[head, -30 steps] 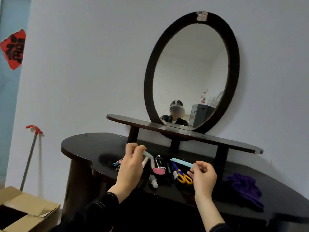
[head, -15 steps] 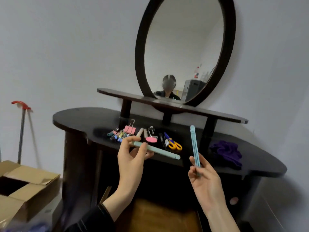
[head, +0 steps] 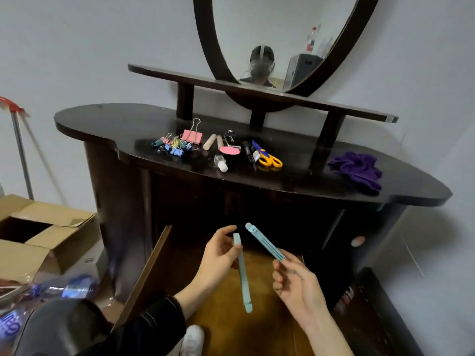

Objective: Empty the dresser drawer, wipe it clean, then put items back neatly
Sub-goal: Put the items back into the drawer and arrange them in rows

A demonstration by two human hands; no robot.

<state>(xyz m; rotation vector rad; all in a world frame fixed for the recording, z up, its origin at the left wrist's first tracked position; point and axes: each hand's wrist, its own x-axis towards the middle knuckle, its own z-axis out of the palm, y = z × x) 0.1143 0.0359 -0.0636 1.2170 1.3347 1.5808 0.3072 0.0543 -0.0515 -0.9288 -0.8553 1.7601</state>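
Observation:
The wooden drawer (head: pixel 154 263) is pulled out below the dark dresser top (head: pixel 108 119). Above the drawer, my left hand (head: pixel 216 260) pinches a pale green sealing clip (head: pixel 243 276) near its upper end, so the clip hangs down. My right hand (head: pixel 298 286) pinches a light blue sealing clip (head: pixel 264 242) that points up and to the left. On the dresser top lie coloured binder clips (head: pixel 177 145), a pink binder clip (head: pixel 192 136), two wooden sticks (head: pixel 214 141), a pink oval item (head: pixel 229 150), a small bottle (head: pixel 221 163), yellow-handled scissors (head: pixel 268 159) and a purple cloth (head: pixel 357 169).
An open cardboard box (head: pixel 41 235) stands on the floor at the left, with plastic bottles (head: pixel 74 289) in front of it. A red-topped mop handle (head: pixel 19 140) leans on the wall. An oval mirror (head: pixel 282 42) rises above a narrow shelf (head: pixel 257 92).
My hands came down from the dresser top with the two clips to just above the open drawer. The view tilted downward, bringing the drawer into sight.

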